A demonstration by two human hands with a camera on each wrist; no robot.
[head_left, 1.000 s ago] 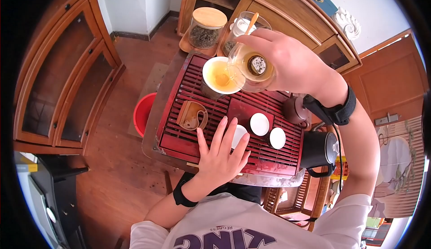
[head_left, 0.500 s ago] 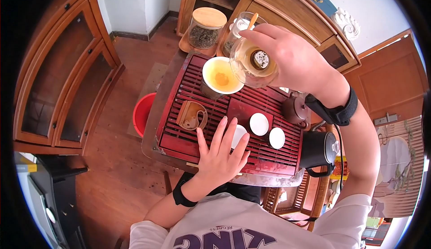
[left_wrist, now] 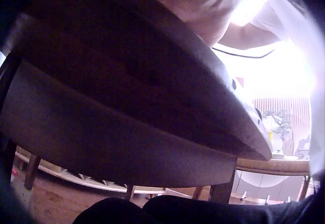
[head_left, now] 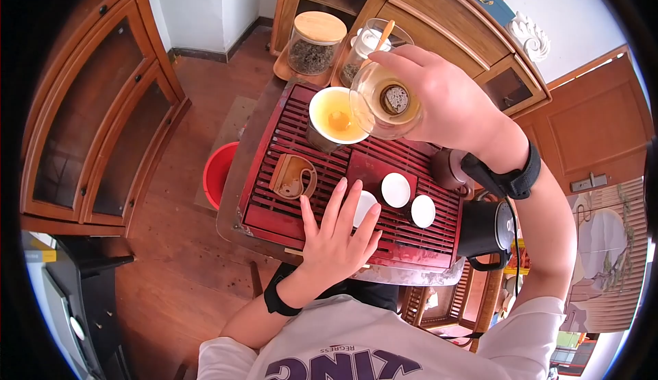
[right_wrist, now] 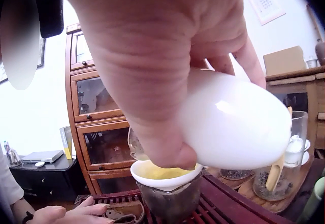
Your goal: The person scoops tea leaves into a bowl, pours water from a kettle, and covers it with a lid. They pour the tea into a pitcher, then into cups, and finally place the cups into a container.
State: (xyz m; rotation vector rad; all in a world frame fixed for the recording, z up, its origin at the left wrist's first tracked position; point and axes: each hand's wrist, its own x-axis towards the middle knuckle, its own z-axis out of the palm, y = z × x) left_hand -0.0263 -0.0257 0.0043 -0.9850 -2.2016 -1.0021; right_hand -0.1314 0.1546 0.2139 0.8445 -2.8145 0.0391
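My right hand (head_left: 449,95) grips a tilted glass vessel (head_left: 377,109) above a white-rimmed cup (head_left: 319,133) of yellow liquid. Seen from the right wrist, the hand (right_wrist: 147,66) has its thumb and fingers around a white rounded body (right_wrist: 233,120), and a clear glass edge shows beyond the thumb. The cup (right_wrist: 170,198) stands upright in a dark holder below. My left hand (head_left: 336,243) lies at the front edge of the red slatted tray (head_left: 274,226), palm down and fingers spread, partly covering a small white cup (head_left: 366,205). The left wrist view shows no hand.
Two more small white cups (head_left: 396,190) and a brown clay teapot (head_left: 449,167) stand on the tray, with a brown carved piece (head_left: 284,174) at left. A black kettle (head_left: 488,229) is at right. Behind are a lidded tea jar (head_left: 315,47) and an open glass jar (head_left: 354,57).
The right hand moved slightly right and up with the vessel, then back left and down. Its dark round inside part shifted a little. The left hand and the cups have not moved.
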